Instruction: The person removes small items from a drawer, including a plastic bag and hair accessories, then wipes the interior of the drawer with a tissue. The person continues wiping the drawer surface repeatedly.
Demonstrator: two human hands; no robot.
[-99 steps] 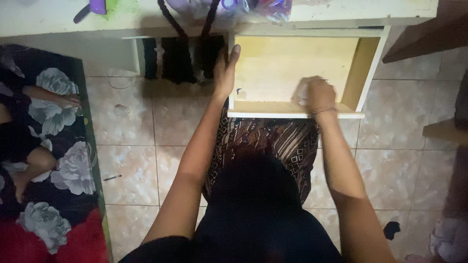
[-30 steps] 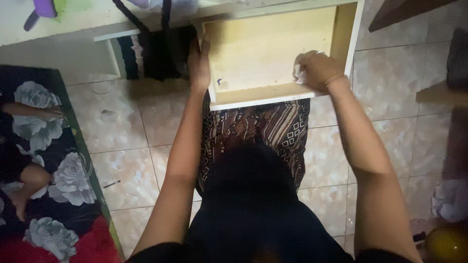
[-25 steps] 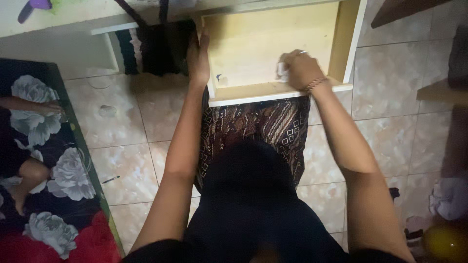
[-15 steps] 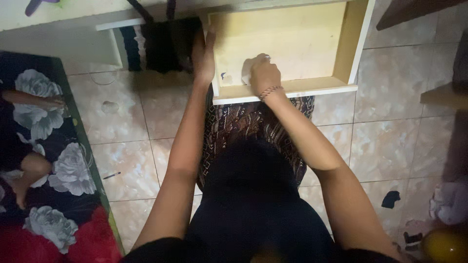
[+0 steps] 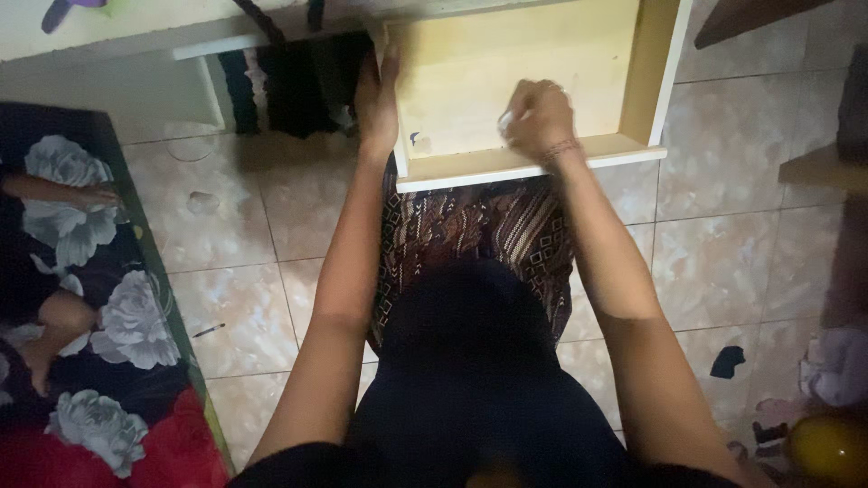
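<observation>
head view: pulled-out wooden drawer (image 5: 579, 63) sits just below the bench (image 5: 117, 32), over the person's lap. right hand (image 5: 540, 119) is closed around a small pale cloth (image 5: 507, 117), pressed to the drawer floor near the front wall. left hand (image 5: 377, 98) lies flat along the drawer's outer left side, fingers loosely curled, bracing it. judgement: keep the brace firm, wipe in overlapping strokes, reach the dark mark (image 5: 414, 139) in the front left corner.
</observation>
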